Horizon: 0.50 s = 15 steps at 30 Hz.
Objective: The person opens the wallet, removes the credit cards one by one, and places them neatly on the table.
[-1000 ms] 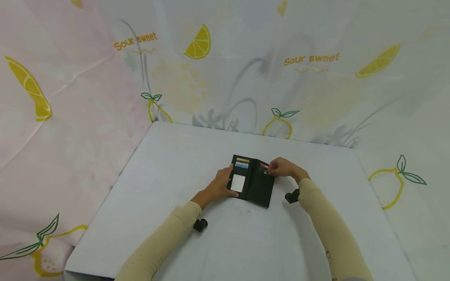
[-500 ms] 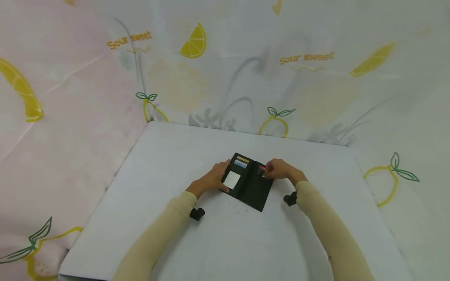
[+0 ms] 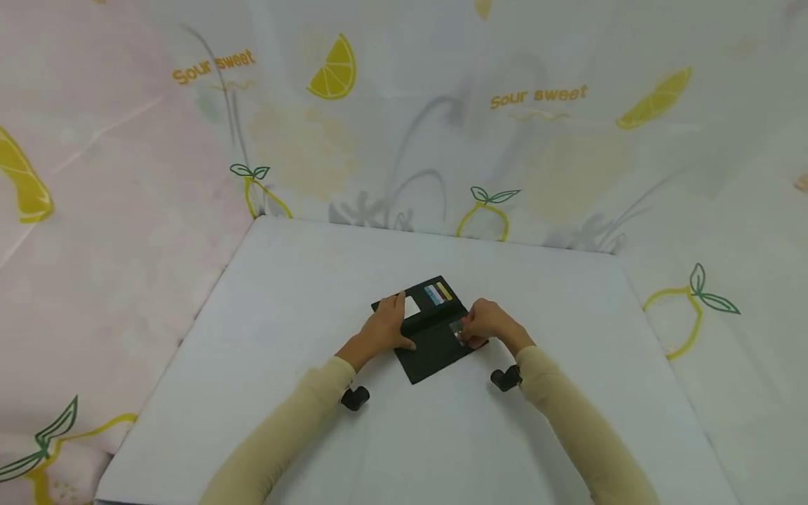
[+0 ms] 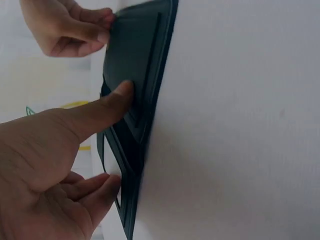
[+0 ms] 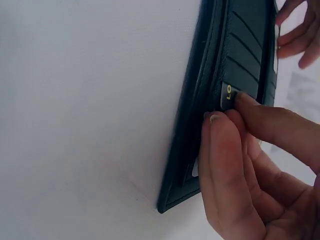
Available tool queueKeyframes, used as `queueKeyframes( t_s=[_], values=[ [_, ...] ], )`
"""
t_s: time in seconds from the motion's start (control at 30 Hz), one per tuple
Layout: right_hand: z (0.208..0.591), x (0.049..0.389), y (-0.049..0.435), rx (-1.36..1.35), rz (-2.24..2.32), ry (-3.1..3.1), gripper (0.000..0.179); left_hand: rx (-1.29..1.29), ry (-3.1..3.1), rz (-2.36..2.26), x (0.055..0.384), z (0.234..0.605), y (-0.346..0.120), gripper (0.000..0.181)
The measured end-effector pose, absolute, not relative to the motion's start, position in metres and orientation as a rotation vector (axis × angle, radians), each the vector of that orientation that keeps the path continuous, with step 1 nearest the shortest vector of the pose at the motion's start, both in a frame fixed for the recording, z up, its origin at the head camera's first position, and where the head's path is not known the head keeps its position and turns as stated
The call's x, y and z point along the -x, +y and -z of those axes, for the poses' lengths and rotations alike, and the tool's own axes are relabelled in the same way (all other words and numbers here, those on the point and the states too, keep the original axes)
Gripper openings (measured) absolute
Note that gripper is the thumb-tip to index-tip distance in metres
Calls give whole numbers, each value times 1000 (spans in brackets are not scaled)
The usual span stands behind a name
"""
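Observation:
A dark bifold wallet [image 3: 432, 354] lies unfolded on the white table, turned at an angle. My left hand [image 3: 380, 331] spans its fold, the thumb resting on the near panel and the fingertips touching the far panel by a white window [image 3: 412, 306]. Several cards [image 3: 438, 292] show in slots of the far panel. At the near panel's right end, my right hand [image 3: 486, 324] pinches a dark card [image 5: 228, 95] with yellow letters, partly inside a slot. The fingers cover much of this card. Slanted card slots [image 5: 245, 42] run alongside it in the right wrist view.
The white table [image 3: 303, 280] stands against a cloth backdrop [image 3: 404, 140] printed with lemons and words. Dark wrist devices [image 3: 355, 398] stick out below both sleeves.
The wallet has turned clockwise, its card slots now at the right. My left hand has shifted from its left edge to across the fold. My right hand has moved slightly toward me, still at the card.

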State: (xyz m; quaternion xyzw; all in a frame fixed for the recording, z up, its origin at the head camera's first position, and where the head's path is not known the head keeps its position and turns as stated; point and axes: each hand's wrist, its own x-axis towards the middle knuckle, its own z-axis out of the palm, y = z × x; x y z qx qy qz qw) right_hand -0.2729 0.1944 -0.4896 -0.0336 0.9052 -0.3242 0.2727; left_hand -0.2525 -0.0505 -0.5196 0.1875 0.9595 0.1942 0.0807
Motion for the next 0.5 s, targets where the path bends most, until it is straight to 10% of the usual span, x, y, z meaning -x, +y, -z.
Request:
queueKeyframes(
  t_s=[0.5],
  values=[
    [496, 278, 206, 129, 923, 2682, 18, -696, 2831, -503, 281, 509, -68, 107]
  ],
)
